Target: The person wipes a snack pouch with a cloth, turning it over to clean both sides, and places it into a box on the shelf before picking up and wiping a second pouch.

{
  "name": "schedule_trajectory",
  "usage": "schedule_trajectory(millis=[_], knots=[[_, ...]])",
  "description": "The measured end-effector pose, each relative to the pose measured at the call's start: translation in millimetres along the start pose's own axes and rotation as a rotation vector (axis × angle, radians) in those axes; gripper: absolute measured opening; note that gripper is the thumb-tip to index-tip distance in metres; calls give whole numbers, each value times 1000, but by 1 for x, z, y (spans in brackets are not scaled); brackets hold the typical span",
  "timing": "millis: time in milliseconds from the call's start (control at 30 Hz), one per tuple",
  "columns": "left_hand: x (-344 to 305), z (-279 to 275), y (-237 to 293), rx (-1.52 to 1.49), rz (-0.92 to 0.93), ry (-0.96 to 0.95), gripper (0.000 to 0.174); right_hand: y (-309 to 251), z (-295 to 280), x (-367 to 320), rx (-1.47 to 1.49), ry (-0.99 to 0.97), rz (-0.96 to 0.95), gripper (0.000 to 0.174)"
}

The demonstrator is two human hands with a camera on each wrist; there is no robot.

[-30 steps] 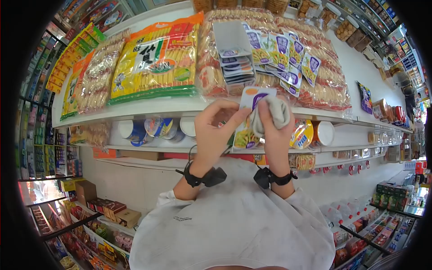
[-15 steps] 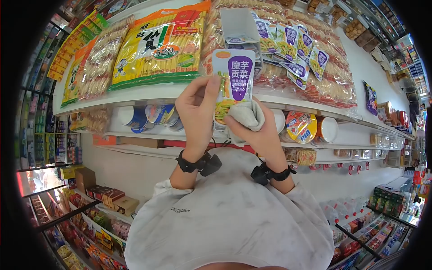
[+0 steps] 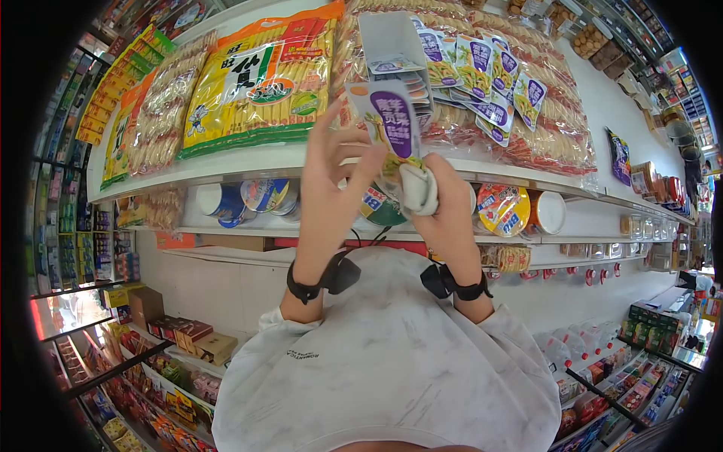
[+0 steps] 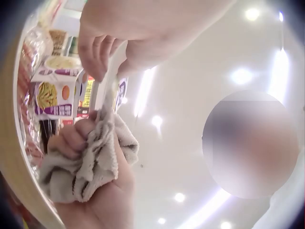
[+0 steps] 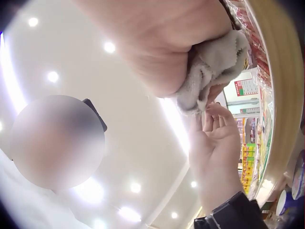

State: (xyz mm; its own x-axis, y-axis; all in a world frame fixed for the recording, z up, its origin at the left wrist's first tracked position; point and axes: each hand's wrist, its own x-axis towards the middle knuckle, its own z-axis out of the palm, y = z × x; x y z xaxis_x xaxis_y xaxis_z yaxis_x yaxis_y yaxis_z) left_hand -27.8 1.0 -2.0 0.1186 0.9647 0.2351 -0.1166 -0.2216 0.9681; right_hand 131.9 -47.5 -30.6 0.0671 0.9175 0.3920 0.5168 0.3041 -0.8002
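Observation:
In the head view my right hand (image 3: 448,200) grips a folded grey-white cloth (image 3: 419,188) round the lower end of a snack packet (image 3: 392,124). The packet is white with a purple label and tilts upward, blurred. At its left edge is my left hand (image 3: 331,181), fingers spread and index finger raised, thumb overlapping the packet. From the left wrist, a gap shows between the left hand's (image 4: 138,43) fingers and thumb, with the packet's edge close below. The cloth (image 4: 90,167) bunches out of the right fist there. The right wrist view shows the cloth (image 5: 209,71) hiding most of the packet.
Behind the hands, an upright white box (image 3: 390,45) of similar packets stands beside a loose pile of them (image 3: 489,83) on bagged crackers. A big yellow snack bag (image 3: 260,83) lies to the left. The shelf edge (image 3: 248,169) runs under the hands, with instant noodle cups (image 3: 503,209) below.
The packet first rose upright and now leans left, its lower end wrapped in the cloth. My left fingers have spread from their pinch on its edge. The right hand has turned, still gripping the cloth.

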Motion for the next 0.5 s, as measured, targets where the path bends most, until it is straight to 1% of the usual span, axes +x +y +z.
schedule_trajectory(millis=[67, 100, 133, 200, 267, 300, 367, 400, 500], knots=[[-10, 11, 2, 100, 93, -44, 67, -2, -2, 5, -134, -3, -143, 42], [-10, 14, 0, 132, 114, -51, 64, -4, -2, 7, -200, -5, -215, 45], [-12, 17, -4, 165, 136, -53, 62, -6, -1, 8, -201, -16, -246, 47], [-13, 14, -3, 175, 87, -52, 54, -11, 3, 7, -201, -42, -305, 51], [-8, 5, 4, 126, -43, -55, 46, -14, 2, 7, -93, -113, -333, 50], [-7, 3, 4, -3, -56, -45, 42, -15, 1, 6, -40, -146, -345, 50], [-5, -1, 1, -259, -83, -24, 38, -13, -5, -1, 193, -125, -273, 43], [-5, -5, 0, -280, -80, 11, 36, -12, -6, -3, 312, -116, -236, 40], [-6, -14, -3, -119, -39, 134, 34, -23, -7, -3, 381, 326, 151, 26]])
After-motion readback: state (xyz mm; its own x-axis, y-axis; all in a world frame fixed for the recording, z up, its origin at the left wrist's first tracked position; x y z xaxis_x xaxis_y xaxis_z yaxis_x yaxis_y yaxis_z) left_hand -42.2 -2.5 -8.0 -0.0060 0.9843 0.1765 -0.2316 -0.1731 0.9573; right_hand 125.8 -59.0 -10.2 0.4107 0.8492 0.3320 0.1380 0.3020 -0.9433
